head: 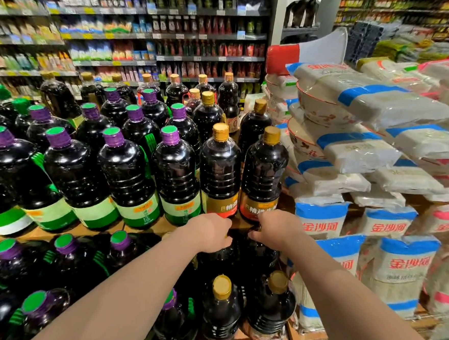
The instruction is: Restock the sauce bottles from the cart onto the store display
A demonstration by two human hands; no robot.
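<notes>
Head view: two bare arms reach into a tiered wooden display (102, 231) packed with dark sauce bottles. The left hand (209, 232) curls over the top of a dark bottle (220, 254) on the middle tier; its fingers wrap the neck, the cap hidden beneath them. The right hand (275, 227) sits just beside it, fingers curled down onto the top of a neighbouring bottle (262, 252), the grip pinching at the cap. Both hands lie just below two gold-capped bottles (219, 169) with orange-brown labels standing upright on the tier above. To the left, rows of purple-capped bottles (128, 168) with green labels fill that tier and the one below. Two more gold-capped bottles (221, 310) stand upright on the lowest tier, near the forearms. On the right, white bagged goods (377, 101) with blue and pink bands are stacked high, with patterned bowls (320, 107) wrapped in plastic between the bags and the bottles. Store shelves (158, 35) of blurred goods run across the background.
</notes>
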